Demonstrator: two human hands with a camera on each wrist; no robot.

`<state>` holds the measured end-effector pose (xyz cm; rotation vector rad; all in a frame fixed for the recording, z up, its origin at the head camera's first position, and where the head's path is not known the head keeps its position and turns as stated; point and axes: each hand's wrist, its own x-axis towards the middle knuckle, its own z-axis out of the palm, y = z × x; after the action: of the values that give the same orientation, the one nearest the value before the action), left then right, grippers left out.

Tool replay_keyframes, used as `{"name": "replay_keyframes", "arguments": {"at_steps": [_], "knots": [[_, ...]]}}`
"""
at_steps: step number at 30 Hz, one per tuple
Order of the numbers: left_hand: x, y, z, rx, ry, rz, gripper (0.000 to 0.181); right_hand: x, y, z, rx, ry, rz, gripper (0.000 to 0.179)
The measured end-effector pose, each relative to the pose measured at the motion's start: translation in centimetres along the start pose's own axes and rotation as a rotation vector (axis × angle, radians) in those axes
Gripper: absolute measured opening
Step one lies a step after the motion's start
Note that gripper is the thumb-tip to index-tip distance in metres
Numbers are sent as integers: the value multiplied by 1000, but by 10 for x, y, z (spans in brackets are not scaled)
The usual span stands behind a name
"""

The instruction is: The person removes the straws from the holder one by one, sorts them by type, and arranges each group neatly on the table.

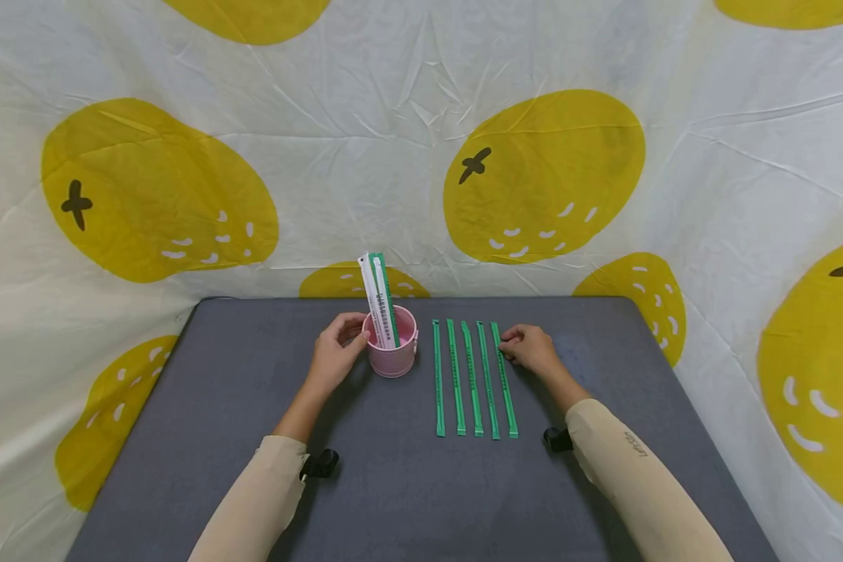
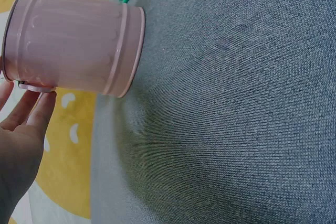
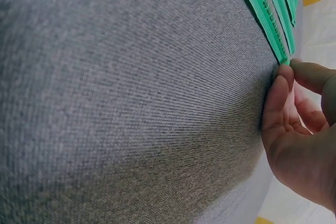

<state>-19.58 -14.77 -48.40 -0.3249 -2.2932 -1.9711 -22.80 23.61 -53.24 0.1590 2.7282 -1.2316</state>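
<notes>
A small pink metal bucket [image 1: 393, 363] stands on the table, with several stick packets [image 1: 379, 300] leaning upright in it, one showing a white printed back and others green. My left hand [image 1: 336, 351] holds the bucket's left side, thumb near the rim and fingertips by the small side handle [image 2: 38, 87]. To the right of the bucket, several long, thin green stick packets [image 1: 456, 378] lie side by side in a row. My right hand [image 1: 531, 348] pinches the rightmost green packet [image 1: 505, 386] near its far end, thumb against the curled fingers; the fingertips cover part of it.
The dark grey table [image 1: 393, 484] ends at a back edge just behind the bucket and the row. Beyond it hangs a white cloth [image 1: 365, 179] printed with yellow fruit. Each wrist carries a black camera [image 1: 319, 464].
</notes>
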Motion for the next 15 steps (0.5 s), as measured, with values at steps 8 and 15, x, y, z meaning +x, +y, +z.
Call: {"name": "replay_keyframes", "arguments": {"at_steps": [8, 15], "knots": [[-1, 0, -1, 13, -5, -3, 37, 2, -2, -3, 4, -6, -31, 27], [-1, 0, -1, 32, -6, -2, 37, 7, -21, -6, -41, 1, -92, 33]]}}
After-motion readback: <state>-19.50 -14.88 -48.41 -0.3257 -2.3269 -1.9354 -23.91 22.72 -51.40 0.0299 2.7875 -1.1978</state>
